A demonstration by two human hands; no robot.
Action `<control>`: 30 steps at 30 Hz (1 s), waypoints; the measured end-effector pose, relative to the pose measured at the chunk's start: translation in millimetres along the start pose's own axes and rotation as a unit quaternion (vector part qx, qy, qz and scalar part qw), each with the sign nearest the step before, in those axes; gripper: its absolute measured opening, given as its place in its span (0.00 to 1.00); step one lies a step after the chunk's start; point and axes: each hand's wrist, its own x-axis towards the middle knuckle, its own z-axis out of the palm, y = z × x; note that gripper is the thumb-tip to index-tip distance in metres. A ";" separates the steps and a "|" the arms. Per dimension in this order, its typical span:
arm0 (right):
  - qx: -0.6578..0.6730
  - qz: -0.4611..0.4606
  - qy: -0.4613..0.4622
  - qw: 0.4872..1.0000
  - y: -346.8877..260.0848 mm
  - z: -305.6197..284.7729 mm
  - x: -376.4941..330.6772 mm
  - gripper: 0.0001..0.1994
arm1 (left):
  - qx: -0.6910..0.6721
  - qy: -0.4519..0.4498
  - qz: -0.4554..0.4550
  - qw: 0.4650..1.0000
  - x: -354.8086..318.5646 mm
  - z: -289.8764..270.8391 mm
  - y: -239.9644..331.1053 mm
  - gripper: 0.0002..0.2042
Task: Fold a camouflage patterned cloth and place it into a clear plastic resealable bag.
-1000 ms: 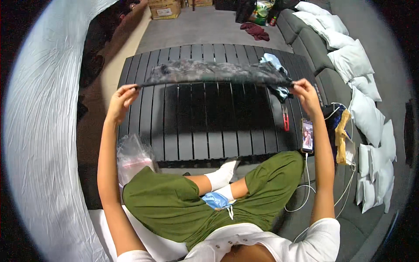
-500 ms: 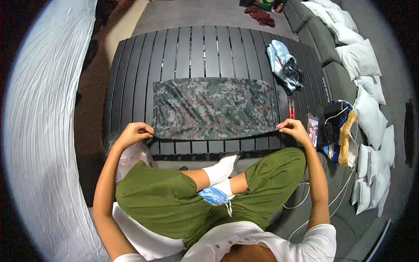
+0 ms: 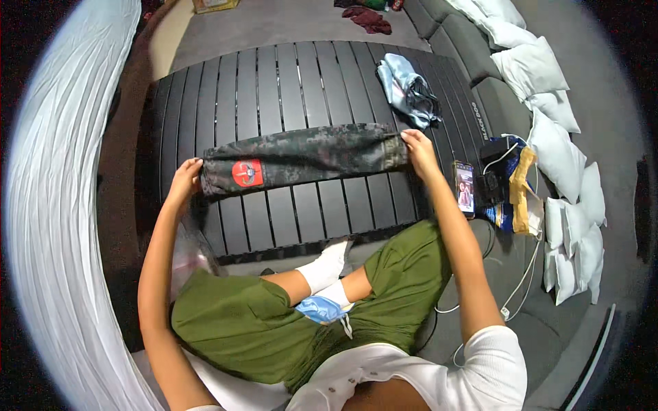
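A camouflage cloth (image 3: 315,154), doubled over into a long narrow strip, is stretched across the black slatted table (image 3: 274,75). On its left part shows a red patch (image 3: 247,173) with a pale emblem. My left hand (image 3: 184,183) pinches the strip's left end, thumb and fingertips closed on it. At the opposite end my right hand (image 3: 417,147) grips the edge near the upper corner, and this end lies farther away from me than the left one. A crumpled light-blue satin cloth with dark parts (image 3: 409,89) rests beyond my right hand.
Right of my right forearm are a phone (image 3: 465,192) with a lit screen and a blue-and-yellow bag (image 3: 522,192) with black devices and white cables. White cushions (image 3: 534,72) line the grey sofa (image 3: 507,103). A light-blue piece (image 3: 321,309) lies by my crossed legs.
The cloth, spread wide before, is now folded into a narrow strip with the red patch showing. Both hands have moved farther from me and left. My view has shifted right.
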 end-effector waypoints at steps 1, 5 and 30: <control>-0.041 -0.037 0.033 0.998 8.0 -2.0 12.0 0.07 | 0.039 0.047 0.024 0.998 16.6 7.6 -4.5 0.10; -0.199 -0.118 0.128 0.964 15.4 42.9 18.5 0.08 | 0.213 0.264 0.144 0.930 40.0 12.7 -25.5 0.12; -0.534 -0.166 0.222 0.799 7.0 64.6 11.4 0.10 | 0.449 0.373 0.048 0.811 25.4 54.5 -1.4 0.14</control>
